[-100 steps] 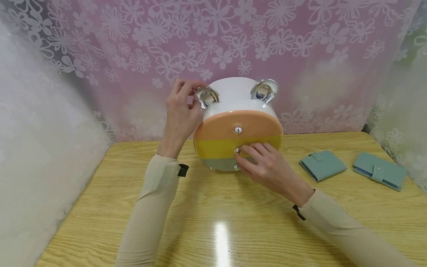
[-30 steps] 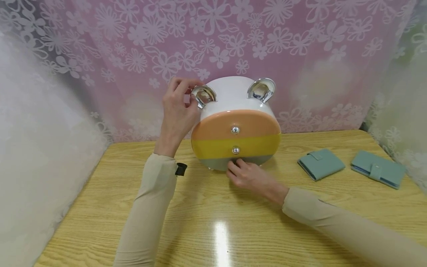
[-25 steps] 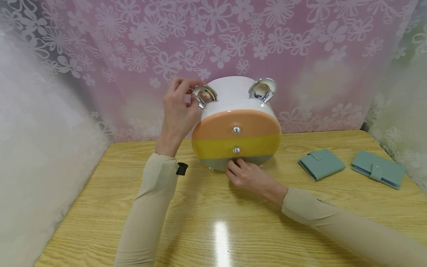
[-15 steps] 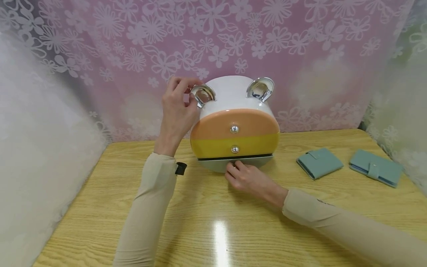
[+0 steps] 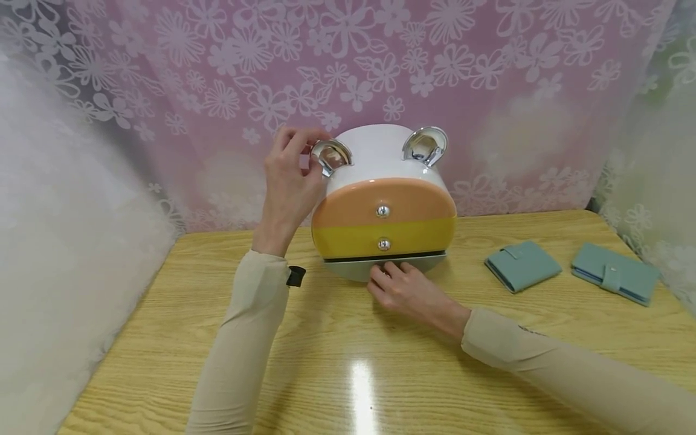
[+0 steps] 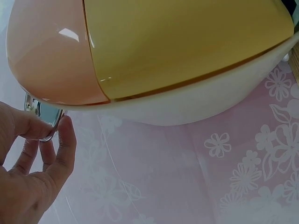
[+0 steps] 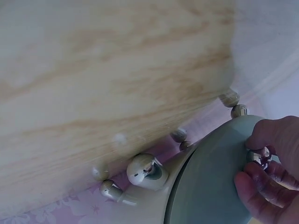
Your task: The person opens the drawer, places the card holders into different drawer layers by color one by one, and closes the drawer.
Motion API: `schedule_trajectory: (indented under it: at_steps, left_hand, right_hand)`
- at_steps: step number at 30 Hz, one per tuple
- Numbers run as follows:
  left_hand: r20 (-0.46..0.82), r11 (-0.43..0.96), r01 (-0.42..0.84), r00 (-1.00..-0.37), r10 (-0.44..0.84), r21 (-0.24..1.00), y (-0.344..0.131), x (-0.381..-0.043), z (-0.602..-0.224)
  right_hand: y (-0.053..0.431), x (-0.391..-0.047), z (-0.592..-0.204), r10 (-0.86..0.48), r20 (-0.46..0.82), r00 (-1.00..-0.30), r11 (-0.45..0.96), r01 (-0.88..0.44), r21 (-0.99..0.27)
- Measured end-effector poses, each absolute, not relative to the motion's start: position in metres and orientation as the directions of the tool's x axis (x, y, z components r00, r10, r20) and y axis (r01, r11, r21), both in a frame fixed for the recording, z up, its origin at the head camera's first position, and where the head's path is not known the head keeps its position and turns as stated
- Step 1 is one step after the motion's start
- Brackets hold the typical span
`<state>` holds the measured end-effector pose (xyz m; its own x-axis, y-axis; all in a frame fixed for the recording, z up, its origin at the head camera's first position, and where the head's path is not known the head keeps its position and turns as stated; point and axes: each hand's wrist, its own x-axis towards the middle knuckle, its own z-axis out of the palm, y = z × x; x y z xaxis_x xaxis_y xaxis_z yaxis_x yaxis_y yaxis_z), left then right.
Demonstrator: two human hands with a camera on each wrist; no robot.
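A white rounded storage box with an orange drawer, a yellow drawer and a grey-green bottom drawer stands at the table's back. Its bottom drawer is out a little, a dark gap along its top edge. My left hand pinches the silver ear at the box's upper left; the left wrist view shows thumb and fingers on that ear. At the bottom drawer, my right hand pinches its silver knob, which shows between the fingers in the right wrist view.
Two green wallets lie on the wooden table to the right of the box, one farther right. A pink floral curtain hangs close behind. Small silver ball feet support the box.
My right hand has gone from the middle knob down to the bottom one and drawn the bottom drawer slightly out. The left hand stays on the ear.
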<state>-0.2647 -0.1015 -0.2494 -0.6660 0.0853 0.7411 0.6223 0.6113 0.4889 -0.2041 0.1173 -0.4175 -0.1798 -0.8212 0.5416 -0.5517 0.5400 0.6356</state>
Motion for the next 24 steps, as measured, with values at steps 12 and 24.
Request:
schedule_trajectory:
  at_steps: [12,24]
  left_hand:
    - [0.736,0.608,0.620,-0.672,0.084,0.496,-0.1008,-0.2636,-0.2498]
    - [0.737,0.615,0.615,-0.672,0.079,0.494,-0.1004,-0.2640,-0.2495]
  right_hand:
    - [0.1173,-0.2019,-0.4189,-0.822,0.532,-0.202,0.546,-0.545,0.636]
    - [0.1167,-0.1988,-0.4181,-0.815,0.541,-0.209,0.550,-0.572,0.608]
